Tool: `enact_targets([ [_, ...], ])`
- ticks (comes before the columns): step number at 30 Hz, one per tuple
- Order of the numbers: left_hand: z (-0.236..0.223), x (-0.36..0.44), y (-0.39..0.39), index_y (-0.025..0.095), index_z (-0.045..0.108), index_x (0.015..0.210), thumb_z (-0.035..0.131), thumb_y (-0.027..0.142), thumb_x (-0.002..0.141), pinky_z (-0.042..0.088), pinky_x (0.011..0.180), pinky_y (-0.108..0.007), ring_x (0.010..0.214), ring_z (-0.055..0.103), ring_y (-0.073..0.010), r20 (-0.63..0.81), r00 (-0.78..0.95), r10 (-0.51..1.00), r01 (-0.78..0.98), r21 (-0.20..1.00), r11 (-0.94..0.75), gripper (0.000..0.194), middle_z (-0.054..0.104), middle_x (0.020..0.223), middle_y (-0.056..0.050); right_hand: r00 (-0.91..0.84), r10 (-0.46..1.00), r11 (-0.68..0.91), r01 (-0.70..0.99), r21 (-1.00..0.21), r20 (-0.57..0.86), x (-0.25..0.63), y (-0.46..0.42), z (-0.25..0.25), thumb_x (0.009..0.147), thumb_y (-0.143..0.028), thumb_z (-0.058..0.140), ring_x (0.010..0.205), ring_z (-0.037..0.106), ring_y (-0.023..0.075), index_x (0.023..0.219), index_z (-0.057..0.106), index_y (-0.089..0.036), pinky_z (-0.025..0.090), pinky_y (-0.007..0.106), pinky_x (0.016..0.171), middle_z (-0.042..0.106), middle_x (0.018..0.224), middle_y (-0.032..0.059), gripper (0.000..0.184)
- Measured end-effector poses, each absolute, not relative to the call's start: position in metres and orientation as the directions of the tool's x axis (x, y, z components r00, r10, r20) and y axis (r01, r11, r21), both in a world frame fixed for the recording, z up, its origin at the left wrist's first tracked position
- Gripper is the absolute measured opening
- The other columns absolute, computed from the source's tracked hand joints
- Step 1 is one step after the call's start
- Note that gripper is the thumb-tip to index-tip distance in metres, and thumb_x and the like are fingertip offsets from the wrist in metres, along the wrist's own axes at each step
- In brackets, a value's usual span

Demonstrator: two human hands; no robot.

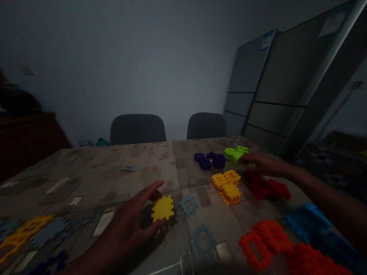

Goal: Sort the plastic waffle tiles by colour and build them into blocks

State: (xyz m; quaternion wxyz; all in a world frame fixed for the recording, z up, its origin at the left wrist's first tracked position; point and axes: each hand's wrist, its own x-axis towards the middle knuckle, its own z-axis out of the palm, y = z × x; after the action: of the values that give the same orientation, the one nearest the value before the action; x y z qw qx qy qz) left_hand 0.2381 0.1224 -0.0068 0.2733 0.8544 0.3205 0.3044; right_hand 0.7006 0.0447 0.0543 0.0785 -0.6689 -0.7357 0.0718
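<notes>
My left hand (130, 217) is closed on a yellow square interlocking tile (163, 209) with toothed edges, its thumb and fingers at opposite edges. Just right of that tile lies a grey-blue toothed tile with a cut-out middle (188, 205), and nearer to me a grey-blue toothed ring tile (203, 240). Farther off, my right hand (256, 163) has its bent fingers at the near right edge of the lime-green tile pile (235, 154). The fingertips touch the lime-green tiles and are partly hidden. Dark red tiles (265, 186) lie below that hand.
Yellow-orange tiles (228, 186), dark purple tiles (210, 160), orange-red tiles (266, 242) and blue tiles (311, 219) form separate piles at the right. Joined grey and yellow tiles (48, 231) lie at the left. A small grey piece (128, 168) sits farther back. Two chairs (137, 129) stand behind the table.
</notes>
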Motion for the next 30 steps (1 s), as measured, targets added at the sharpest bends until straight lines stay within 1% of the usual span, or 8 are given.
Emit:
enact_targets([
  [3, -0.001, 0.289, 0.118, 0.028, 0.042, 0.142, 0.067, 0.027, 0.074, 0.046, 0.101, -0.049, 0.105, 0.060, -0.0265, 0.329, 0.648, 0.687, 0.315, 0.706, -0.635, 0.072, 0.062, 0.112, -0.005, -0.063, 0.998, 0.068, 0.971, -0.231, 0.028, 0.701, 0.035, 0.061, 0.080, -0.029, 0.050, 0.091, 0.067, 0.0253, 0.108, 0.069, -0.018, 0.052, 0.037, 0.081, 0.072, 0.106, 0.0117, 0.036],
  [7, 0.003, 0.365, 0.103, 0.023, 0.039, 0.144, 0.077, 0.018, 0.072, 0.044, 0.102, -0.046, 0.111, 0.057, -0.0282, 0.311, 0.696, 0.648, 0.316, 0.677, -0.665, 0.082, 0.060, 0.118, -0.009, -0.024, 0.999, 0.030, 0.958, -0.285, 0.026, 0.706, 0.023, 0.062, 0.081, -0.035, 0.050, 0.090, 0.067, 0.0256, 0.105, 0.069, -0.018, 0.052, 0.037, 0.080, 0.072, 0.105, 0.0123, 0.035],
  [11, 0.000, 0.420, 0.091, 0.021, 0.040, 0.145, 0.083, 0.019, 0.072, 0.040, 0.108, -0.047, 0.121, 0.052, -0.0311, 0.305, 0.727, 0.615, 0.306, 0.659, -0.688, 0.084, 0.056, 0.131, -0.011, -0.026, 0.999, 0.031, 0.944, -0.328, 0.018, 0.712, 0.013, 0.061, 0.083, -0.042, 0.051, 0.087, 0.066, 0.0255, 0.102, 0.067, -0.018, 0.052, 0.037, 0.077, 0.071, 0.099, 0.0107, 0.034],
  [14, -0.007, 0.443, 0.088, 0.020, 0.038, 0.146, 0.084, 0.024, 0.073, 0.039, 0.108, -0.052, 0.123, 0.049, -0.0350, 0.304, 0.735, 0.607, 0.311, 0.644, -0.699, 0.086, 0.054, 0.135, -0.014, -0.017, 1.000, 0.017, 0.943, -0.332, 0.003, 0.714, 0.007, 0.061, 0.084, -0.045, 0.049, 0.082, 0.065, 0.0255, 0.096, 0.065, -0.018, 0.051, 0.037, 0.073, 0.070, 0.091, 0.0102, 0.034],
  [20, -0.022, 0.465, 0.086, 0.017, 0.039, 0.146, 0.081, 0.029, 0.076, 0.035, 0.108, -0.059, 0.122, 0.048, -0.0381, 0.331, 0.738, 0.587, 0.297, 0.623, -0.724, 0.083, 0.054, 0.133, -0.016, -0.006, 1.000, 0.001, 0.945, -0.328, -0.014, 0.707, 0.004, 0.064, 0.085, -0.042, 0.050, 0.084, 0.065, 0.0243, 0.098, 0.066, -0.020, 0.050, 0.036, 0.075, 0.071, 0.091, 0.0079, 0.030],
  [25, -0.020, 0.458, 0.085, 0.016, 0.042, 0.143, 0.084, 0.032, 0.075, 0.037, 0.107, -0.060, 0.120, 0.049, -0.0391, 0.342, 0.747, 0.571, 0.280, 0.617, -0.736, 0.081, 0.055, 0.130, -0.018, -0.028, 1.000, 0.023, 0.936, -0.350, -0.011, 0.706, 0.007, 0.060, 0.087, -0.045, 0.051, 0.083, 0.067, 0.0269, 0.100, 0.068, -0.020, 0.052, 0.040, 0.074, 0.073, 0.093, 0.0106, 0.033],
  [28, -0.015, 0.431, 0.081, 0.018, 0.043, 0.142, 0.082, 0.035, 0.078, 0.039, 0.110, -0.053, 0.124, 0.048, -0.0337, 0.350, 0.779, 0.520, 0.240, 0.599, -0.764, 0.076, 0.054, 0.134, -0.014, -0.026, 0.997, 0.053, 0.927, -0.370, 0.078, 0.711, 0.009, 0.053, 0.089, -0.044, 0.052, 0.090, 0.069, 0.0297, 0.097, 0.071, -0.024, 0.053, 0.043, 0.079, 0.074, 0.101, 0.0151, 0.029],
  [30, -0.013, 0.400, 0.077, 0.020, 0.047, 0.138, 0.079, 0.033, 0.082, 0.042, 0.110, -0.042, 0.124, 0.050, -0.0275, 0.349, 0.811, 0.469, 0.203, 0.584, -0.786, 0.066, 0.056, 0.134, -0.010, -0.074, 0.985, 0.127, 0.922, -0.365, 0.154, 0.708, 0.014, 0.046, 0.088, -0.044, 0.056, 0.090, 0.070, 0.0298, 0.098, 0.074, -0.031, 0.054, 0.043, 0.077, 0.075, 0.101, 0.0135, 0.024],
])
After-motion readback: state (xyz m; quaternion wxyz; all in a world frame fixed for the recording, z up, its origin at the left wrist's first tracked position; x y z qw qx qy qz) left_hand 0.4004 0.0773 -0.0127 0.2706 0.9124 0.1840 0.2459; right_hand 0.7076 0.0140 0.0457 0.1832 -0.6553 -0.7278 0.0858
